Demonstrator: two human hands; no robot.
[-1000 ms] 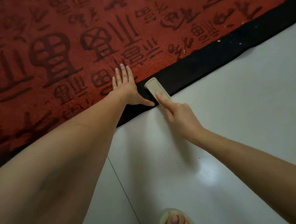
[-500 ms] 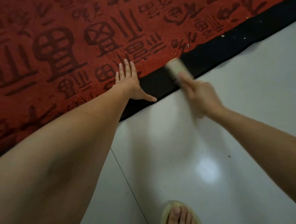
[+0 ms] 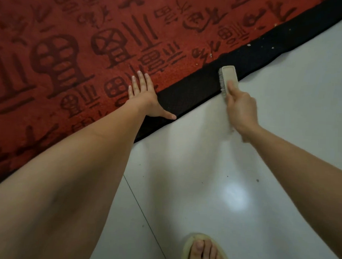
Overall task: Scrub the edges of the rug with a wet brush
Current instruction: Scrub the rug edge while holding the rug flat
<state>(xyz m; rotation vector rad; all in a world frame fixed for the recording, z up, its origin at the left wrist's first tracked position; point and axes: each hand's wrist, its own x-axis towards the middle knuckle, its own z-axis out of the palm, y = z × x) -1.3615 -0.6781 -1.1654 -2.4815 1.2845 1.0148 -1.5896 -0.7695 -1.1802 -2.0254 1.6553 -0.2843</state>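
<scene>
A red rug [image 3: 76, 54] with dark symbols fills the upper left; its black border [image 3: 189, 93] runs diagonally from lower left to upper right. My left hand [image 3: 146, 97] lies flat on the rug, fingers straight, thumb stretched across the black border. My right hand [image 3: 240, 110] grips a pale scrub brush [image 3: 227, 77] by its near end. The brush's bristles face left and rest on the outer edge of the black border, about a hand's width to the right of my left thumb.
Glossy white floor tiles [image 3: 261, 171] spread to the right and below, with a grout line [image 3: 144, 215] and a bright light reflection. My foot in a pale sandal [image 3: 202, 250] stands at the bottom edge. Small pale specks dot the border further up right.
My right hand swept the brush up along the black border to the right, then came slightly back. My left hand stayed pressed flat on the rug.
</scene>
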